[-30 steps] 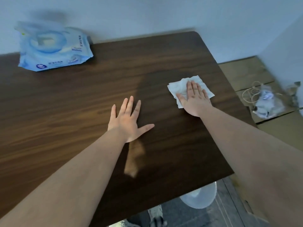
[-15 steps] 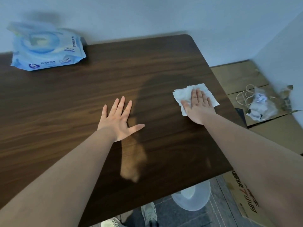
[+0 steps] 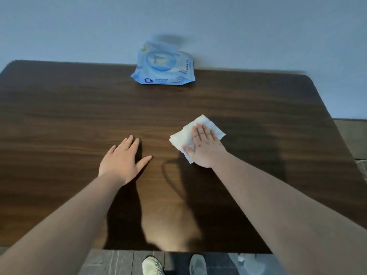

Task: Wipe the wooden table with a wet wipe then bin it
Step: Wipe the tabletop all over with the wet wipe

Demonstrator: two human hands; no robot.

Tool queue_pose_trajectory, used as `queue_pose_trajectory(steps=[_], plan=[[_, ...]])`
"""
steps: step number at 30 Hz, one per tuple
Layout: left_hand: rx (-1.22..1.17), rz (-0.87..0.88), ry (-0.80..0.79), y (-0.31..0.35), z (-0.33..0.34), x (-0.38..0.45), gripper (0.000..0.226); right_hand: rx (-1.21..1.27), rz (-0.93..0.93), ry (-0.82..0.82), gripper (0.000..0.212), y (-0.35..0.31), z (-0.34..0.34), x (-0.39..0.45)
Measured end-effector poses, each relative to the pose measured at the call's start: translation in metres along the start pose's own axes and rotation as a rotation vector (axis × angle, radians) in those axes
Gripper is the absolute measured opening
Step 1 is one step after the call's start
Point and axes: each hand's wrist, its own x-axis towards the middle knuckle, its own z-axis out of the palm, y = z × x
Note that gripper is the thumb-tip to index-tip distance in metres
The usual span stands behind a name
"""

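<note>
A dark wooden table [image 3: 69, 120] fills most of the view. A white wet wipe [image 3: 185, 135] lies flat on it, right of the middle. My right hand [image 3: 205, 147] presses flat on the wipe, fingers together, covering its near right part. My left hand [image 3: 124, 161] rests palm down on the bare wood to the left of the wipe, fingers slightly spread, holding nothing.
A blue pack of wet wipes [image 3: 163, 66] stands at the table's far edge against the wall. Below the near edge are my two shoes [image 3: 153, 265] on a dark floor and a translucent bin [image 3: 248, 262]. Cardboard [image 3: 351, 133] lies beyond the right edge.
The view has swung to the left, so the pack now sits at the far middle. My right hand has slid the wipe leftwards over the wood. My left hand stays flat.
</note>
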Motion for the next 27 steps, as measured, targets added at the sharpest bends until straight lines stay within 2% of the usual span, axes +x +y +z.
queue_pose_trajectory(steps=[2, 6, 9, 12, 17, 27], plan=[[-0.024, -0.134, -0.017, -0.048, 0.002, -0.017, 0.088, -0.027, -0.116, 0.001, 0.076, -0.055, 0.001, 0.017], [-0.004, -0.389, -0.147, -0.144, 0.003, -0.054, 0.119, -0.089, -0.276, -0.007, 0.075, -0.146, -0.001, 0.045], [0.035, -0.529, -0.159, -0.205, -0.002, -0.073, 0.136, -0.129, -0.355, -0.004, 0.076, -0.194, -0.004, 0.063], [-0.050, -0.645, -0.179, -0.249, 0.003, -0.088, 0.146, -0.167, -0.441, 0.006, 0.076, -0.251, -0.003, 0.082], [-0.151, -0.631, -0.099, -0.264, 0.023, -0.090, 0.144, -0.255, -0.532, -0.024, 0.075, -0.331, -0.006, 0.115], [-0.188, -0.602, -0.084, -0.268, 0.024, -0.089, 0.141, -0.298, -0.646, 0.043, 0.076, -0.454, 0.000, 0.150]])
